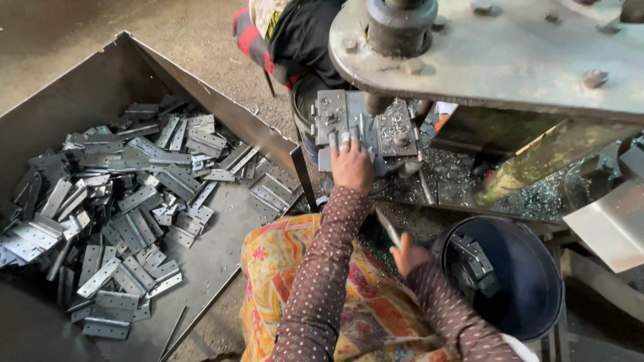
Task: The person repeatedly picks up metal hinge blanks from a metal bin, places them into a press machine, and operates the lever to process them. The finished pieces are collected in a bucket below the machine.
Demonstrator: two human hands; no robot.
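Overhead, the press [510, 53] shadows the die block [349, 127]; your left hand [351, 166] lies flat, fingers spread, on a hinge plate [342, 134] at the block's near edge. Your right hand [408, 255] pinches a thin rod [388, 228], nearer the blue bucket [530, 288].

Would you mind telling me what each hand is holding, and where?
Left hand presses a metal plate flat on the press; right hand grips a thin rod by its lower end.

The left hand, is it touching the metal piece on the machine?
Touching. The head view shows the left hand with fingertips pressed flat on the metal piece.
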